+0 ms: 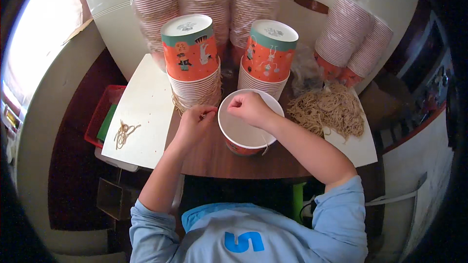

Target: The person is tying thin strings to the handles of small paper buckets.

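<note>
An open paper bucket (246, 139), white inside with an orange printed outside, stands upright at the middle of the brown tabletop. Over its mouth is my right hand (251, 110), fingers pinched together near the left part of the rim. My left hand (197, 124) is closed in a pinch just outside that same side of the rim. What either pinch holds is too small to make out. A thin cord (265, 145) hangs over the bucket's near right rim, its other end inside. Behind stand two stacks of upside-down buckets, a left stack (190, 56) and a right stack (269, 58).
Loops of tan cord (207, 92) hang round the left stack. A heap of tan cords (331, 112) lies at the right, a few loose cords (125, 134) at the left. Tall bagged stacks (204, 5) rise behind, more stacks (343, 31) at right. A red crate (103, 112) stands beyond the left edge.
</note>
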Motion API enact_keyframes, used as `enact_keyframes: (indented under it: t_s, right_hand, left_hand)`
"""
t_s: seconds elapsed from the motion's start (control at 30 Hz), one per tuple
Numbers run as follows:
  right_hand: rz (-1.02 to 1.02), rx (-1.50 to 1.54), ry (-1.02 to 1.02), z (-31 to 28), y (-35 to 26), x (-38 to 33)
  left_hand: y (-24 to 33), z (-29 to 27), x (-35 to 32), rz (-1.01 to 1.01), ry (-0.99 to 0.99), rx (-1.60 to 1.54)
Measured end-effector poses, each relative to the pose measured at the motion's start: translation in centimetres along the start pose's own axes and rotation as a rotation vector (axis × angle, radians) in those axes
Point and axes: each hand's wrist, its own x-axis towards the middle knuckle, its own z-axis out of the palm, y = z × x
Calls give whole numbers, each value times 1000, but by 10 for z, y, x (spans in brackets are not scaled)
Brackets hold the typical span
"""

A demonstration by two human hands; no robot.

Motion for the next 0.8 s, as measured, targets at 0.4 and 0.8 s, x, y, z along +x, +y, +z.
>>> enact_keyframes:
  t_s: [0.4,0.8]
  right_hand:
    - [-28,-2,36,4,3,2]
    - [-10,-119,74,9,4,5]
  left_hand:
    - [1,3,5,-33,-61,-10]
    - [5,1,6,-55,-79,25]
